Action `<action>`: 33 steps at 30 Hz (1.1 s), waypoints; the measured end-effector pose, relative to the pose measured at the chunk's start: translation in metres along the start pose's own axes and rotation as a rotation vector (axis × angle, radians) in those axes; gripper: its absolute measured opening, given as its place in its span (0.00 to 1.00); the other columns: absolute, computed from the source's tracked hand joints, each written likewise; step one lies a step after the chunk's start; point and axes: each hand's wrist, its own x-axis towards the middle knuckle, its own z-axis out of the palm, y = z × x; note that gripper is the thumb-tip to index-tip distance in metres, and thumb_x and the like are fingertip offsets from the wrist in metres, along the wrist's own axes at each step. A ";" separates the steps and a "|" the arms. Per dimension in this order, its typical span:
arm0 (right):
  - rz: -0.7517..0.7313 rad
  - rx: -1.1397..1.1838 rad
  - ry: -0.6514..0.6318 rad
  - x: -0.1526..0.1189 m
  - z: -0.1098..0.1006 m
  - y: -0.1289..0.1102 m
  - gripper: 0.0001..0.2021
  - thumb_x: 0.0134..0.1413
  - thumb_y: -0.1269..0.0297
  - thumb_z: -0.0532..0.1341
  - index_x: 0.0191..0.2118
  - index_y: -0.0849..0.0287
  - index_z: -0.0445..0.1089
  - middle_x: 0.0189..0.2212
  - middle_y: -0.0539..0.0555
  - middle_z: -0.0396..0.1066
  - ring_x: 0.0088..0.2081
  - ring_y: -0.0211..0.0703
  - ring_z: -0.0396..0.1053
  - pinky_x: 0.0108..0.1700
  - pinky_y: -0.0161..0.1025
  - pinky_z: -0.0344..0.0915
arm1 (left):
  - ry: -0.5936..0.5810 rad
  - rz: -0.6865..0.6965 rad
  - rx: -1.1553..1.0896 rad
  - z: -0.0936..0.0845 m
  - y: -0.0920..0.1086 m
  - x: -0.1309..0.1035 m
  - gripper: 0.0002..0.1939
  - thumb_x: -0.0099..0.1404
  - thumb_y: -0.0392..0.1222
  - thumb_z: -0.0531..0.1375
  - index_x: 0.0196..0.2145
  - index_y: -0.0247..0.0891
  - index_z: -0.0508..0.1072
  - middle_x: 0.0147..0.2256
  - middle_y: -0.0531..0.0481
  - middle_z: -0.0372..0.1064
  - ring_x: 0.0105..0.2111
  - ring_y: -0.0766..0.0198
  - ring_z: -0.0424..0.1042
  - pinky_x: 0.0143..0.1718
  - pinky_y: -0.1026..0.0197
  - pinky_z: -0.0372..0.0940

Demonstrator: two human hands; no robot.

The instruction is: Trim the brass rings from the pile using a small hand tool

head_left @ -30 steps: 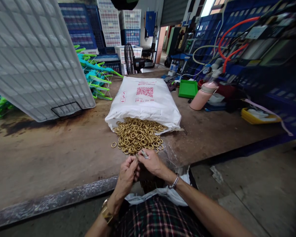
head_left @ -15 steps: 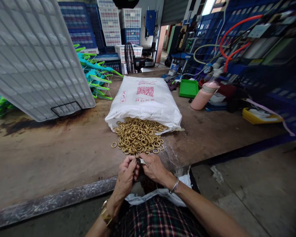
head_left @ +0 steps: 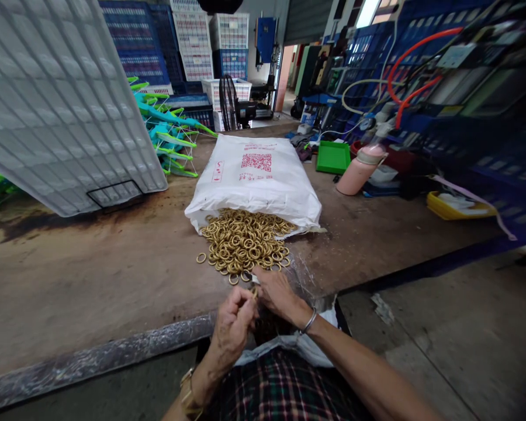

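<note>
My left hand (head_left: 234, 321) is closed in a pinch on a brass-coloured ring (head_left: 255, 291) just off the table's front edge. Beside it, my right hand (head_left: 278, 294) reaches the near side of the ring pile, fingers closed round a small dark-and-white piece (head_left: 253, 278) whose kind is unclear. A heap of brass-coloured rings (head_left: 243, 242) spills from the mouth of a white woven sack (head_left: 249, 190) with red print. One loose ring (head_left: 201, 258) lies left of the heap. Below my hands, white sacking (head_left: 280, 345) lies across my lap.
A large white plastic crate (head_left: 79, 117) stands at left, with teal and green plastic pieces (head_left: 166, 128) behind it. To the right are a green tray (head_left: 333, 156), a pink bottle (head_left: 360, 171) and a yellow tray (head_left: 458, 207). The wooden table (head_left: 92, 280) has a plastic-wrapped front edge.
My left hand has drawn slightly down and apart from the right, and the ring in its fingers now shows. My right hand has shifted slightly toward the pile.
</note>
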 end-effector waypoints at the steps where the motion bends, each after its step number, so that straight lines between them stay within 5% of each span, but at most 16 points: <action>1: 0.012 0.008 0.019 0.000 -0.001 0.002 0.10 0.50 0.73 0.53 0.39 0.60 0.64 0.29 0.56 0.73 0.29 0.41 0.68 0.27 0.35 0.47 | -0.038 -0.024 -0.045 0.003 0.001 -0.002 0.20 0.55 0.57 0.60 0.24 0.37 0.64 0.17 0.58 0.59 0.14 0.75 0.55 0.15 0.70 0.51; 8: 0.061 0.083 0.297 0.017 -0.009 0.014 0.17 0.51 0.74 0.52 0.48 0.58 0.61 0.39 0.55 0.73 0.38 0.42 0.69 0.36 0.33 0.55 | 0.016 -0.230 -0.418 0.000 -0.004 0.008 0.19 0.51 0.54 0.64 0.27 0.36 0.64 0.26 0.53 0.66 0.16 0.76 0.57 0.13 0.71 0.48; 17: 0.132 -0.126 0.191 0.042 -0.016 0.010 0.09 0.55 0.70 0.52 0.43 0.57 0.63 0.35 0.57 0.73 0.33 0.44 0.71 0.31 0.35 0.54 | 0.015 -0.348 -0.620 -0.014 -0.005 0.010 0.19 0.49 0.44 0.66 0.39 0.37 0.68 0.25 0.54 0.67 0.18 0.74 0.62 0.15 0.72 0.51; 22: 0.125 -0.092 0.204 0.043 -0.012 0.016 0.09 0.55 0.71 0.52 0.41 0.57 0.64 0.33 0.56 0.72 0.32 0.42 0.70 0.31 0.35 0.53 | 0.072 -0.438 -0.737 -0.017 -0.007 0.014 0.11 0.48 0.39 0.66 0.28 0.32 0.70 0.27 0.49 0.69 0.23 0.70 0.68 0.18 0.71 0.60; 28: 0.084 0.433 0.339 0.037 -0.010 0.014 0.05 0.54 0.67 0.51 0.34 0.58 0.63 0.26 0.50 0.67 0.28 0.38 0.64 0.32 0.33 0.55 | 0.145 -0.298 -0.574 -0.010 -0.004 0.020 0.15 0.47 0.44 0.68 0.25 0.34 0.67 0.26 0.52 0.68 0.23 0.70 0.68 0.16 0.72 0.58; 33: 0.086 1.026 0.258 0.028 -0.005 -0.003 0.05 0.51 0.62 0.53 0.29 0.57 0.59 0.18 0.44 0.59 0.22 0.34 0.58 0.27 0.31 0.56 | 0.214 -0.095 -0.334 0.000 -0.005 0.028 0.22 0.48 0.54 0.66 0.36 0.38 0.67 0.20 0.59 0.62 0.17 0.73 0.60 0.13 0.72 0.52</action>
